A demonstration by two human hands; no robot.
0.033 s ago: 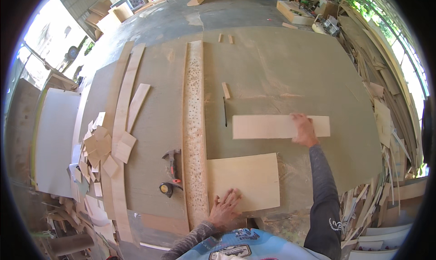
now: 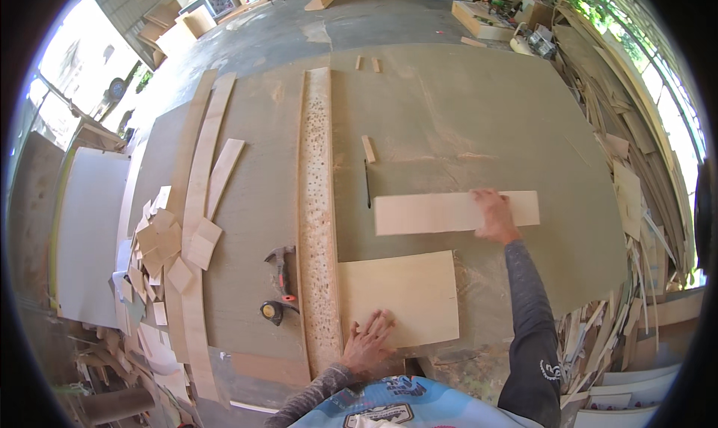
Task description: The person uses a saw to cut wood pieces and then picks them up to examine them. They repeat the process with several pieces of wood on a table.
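My right hand [image 2: 493,215] grips a narrow pale wooden board [image 2: 422,214] from above, fingers over its far edge. The board lies crosswise over the brown worktable, its left end tipped slightly toward me. Nearer to me, my left hand [image 2: 369,343] rests flat with spread fingers on the near-left part of a wider pale wood panel [image 2: 407,293]. That panel's left edge lies along a long wooden strip [image 2: 317,173] with a pitted, speckled surface. A thin black stick-like thing [image 2: 367,182] and a small wood block [image 2: 369,149] sit left of the narrow board's far side.
Left of the strip lie a claw hammer [image 2: 283,271] and a tape measure [image 2: 274,311]. Long wooden slats [image 2: 202,170] and a pile of thin offcuts [image 2: 158,241] occupy the table's left side. Scrap wood [image 2: 621,121] is stacked along the right. Two small blocks [image 2: 376,65] lie at the far edge.
My right hand has shifted the narrow board slightly left, and its left end has swung a little toward me. My left hand stays on the wider panel.
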